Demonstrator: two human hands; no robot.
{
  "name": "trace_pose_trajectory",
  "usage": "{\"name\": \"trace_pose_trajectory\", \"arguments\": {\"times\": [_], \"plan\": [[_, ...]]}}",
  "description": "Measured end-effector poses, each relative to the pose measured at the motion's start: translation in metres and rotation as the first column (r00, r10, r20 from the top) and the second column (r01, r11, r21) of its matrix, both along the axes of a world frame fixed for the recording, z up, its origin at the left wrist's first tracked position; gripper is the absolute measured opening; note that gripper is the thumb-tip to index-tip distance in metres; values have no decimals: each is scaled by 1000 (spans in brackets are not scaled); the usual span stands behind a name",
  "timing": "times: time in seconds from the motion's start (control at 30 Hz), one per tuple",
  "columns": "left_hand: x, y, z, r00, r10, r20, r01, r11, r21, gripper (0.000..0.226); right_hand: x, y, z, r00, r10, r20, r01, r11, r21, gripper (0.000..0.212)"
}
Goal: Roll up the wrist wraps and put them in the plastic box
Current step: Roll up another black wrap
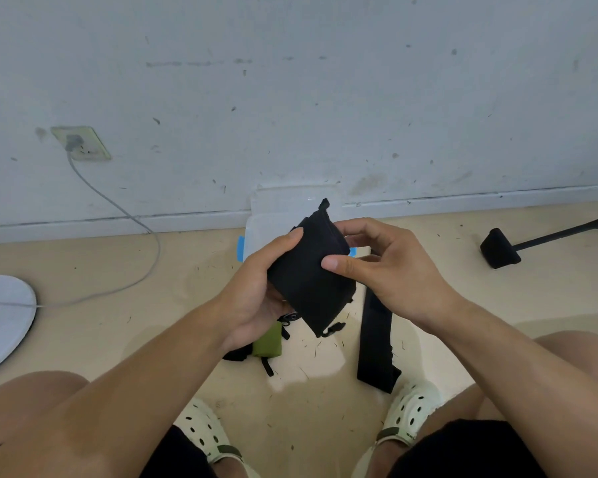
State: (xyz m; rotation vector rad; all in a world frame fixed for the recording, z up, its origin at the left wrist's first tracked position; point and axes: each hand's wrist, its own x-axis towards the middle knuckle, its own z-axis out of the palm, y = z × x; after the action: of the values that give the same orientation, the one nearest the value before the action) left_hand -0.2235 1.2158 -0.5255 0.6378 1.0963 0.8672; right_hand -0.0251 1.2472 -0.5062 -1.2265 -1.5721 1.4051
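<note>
Both hands hold a black wrist wrap (311, 277), mostly rolled, above the floor (152, 305) in front of the plastic box (256, 232). The left hand (256, 298) cups the roll; the right hand (384, 267) pinches it, thumb on top. The fabric appears soft, light and springy, so grip across the roll's width is advised. A second strap (375, 343) lies flat on the floor.

Black wrap, pale room

The rolled wrist wrap (311, 270) is plain black — so is the flat strap (375, 343); the plastic box (259, 229) is clear with blue clips, the pouch (267, 341) olive green, the clogs (413, 412) pale mint, the floor (152, 277) beige.
</note>
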Motion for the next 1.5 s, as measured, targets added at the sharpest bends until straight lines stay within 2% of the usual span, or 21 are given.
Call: {"name": "trace_pose_trajectory", "arguments": {"times": [0.17,0.27,0.33,0.43,0.5,0.6,0.67,0.8,0.87,0.93,1.0,1.07,1.13,1.23,1.3,1.4,1.5], "plan": [[3,1,-4,1000,7,25,-6,999,-50,60,-3,-2,-4,999,-37,-2,37,998,57,36],[6,0,-2,1000,21,3,-21,993,-112,63,-5,-3,-7,995,-98,-17,99,993,66,43],[7,-1,-2,1000,27,11,-25,985,-170,62,-6,-7,-8,993,-106,42,100,987,124,45],[8,-2,0,996,66,61,-46,958,-284,63,-11,-13,-11,984,-67,166,32,978,206,36],[10,-3,3,991,109,78,-75,932,-353,63,-14,-14,-14,968,-4,252,-42,984,175,50],[12,-5,4,988,142,55,-110,913,-393,55,-17,-16,-21,926,54,373,-120,980,157,92],[12,-6,2,992,114,54,-84,914,-397,59,-20,-17,-22,937,14,350,-80,981,175,93],[11,-5,-2,994,69,82,-32,924,-380,71,-20,-12,-18,974,-55,218,23,989,147,85],[9,-3,-1,996,54,74,-26,938,-346,67,-20,-12,-16,975,-70,211,33,984,175,81],[8,0,-3,996,45,-74,-61,969,-238,55,-20,-14,-17,963,-71,261,19,980,198,79],[7,1,-5,940,66,-334,-94,993,-68,43,-18,-15,-18,936,-54,347,-24,976,218,79],[10,-2,-4,869,30,-494,-19,999,27,44,-17,-14,-19,879,-41,475,-108,953,282,85],[15,-8,-4,814,-54,-578,81,997,21,49,-19,-15,-21,826,5,564,-228,918,326,98],[21,-15,-11,831,-63,-552,93,995,26,30,-22,-20,-27,784,98,613,-377,860,344,113],[21,-16,-14,858,-50,-512,78,996,32,22,-22,-21,-28,804,133,579,-389,854,344,116],[18,-11,-13,893,-30,-450,39,999,12,32,-22,-18,-23,879,146,454,-306,902,303,111],[15,-5,-9,947,29,-319,-30,1000,2,54,-20,-14,-19,917,113,382,-234,929,286,87]]}}
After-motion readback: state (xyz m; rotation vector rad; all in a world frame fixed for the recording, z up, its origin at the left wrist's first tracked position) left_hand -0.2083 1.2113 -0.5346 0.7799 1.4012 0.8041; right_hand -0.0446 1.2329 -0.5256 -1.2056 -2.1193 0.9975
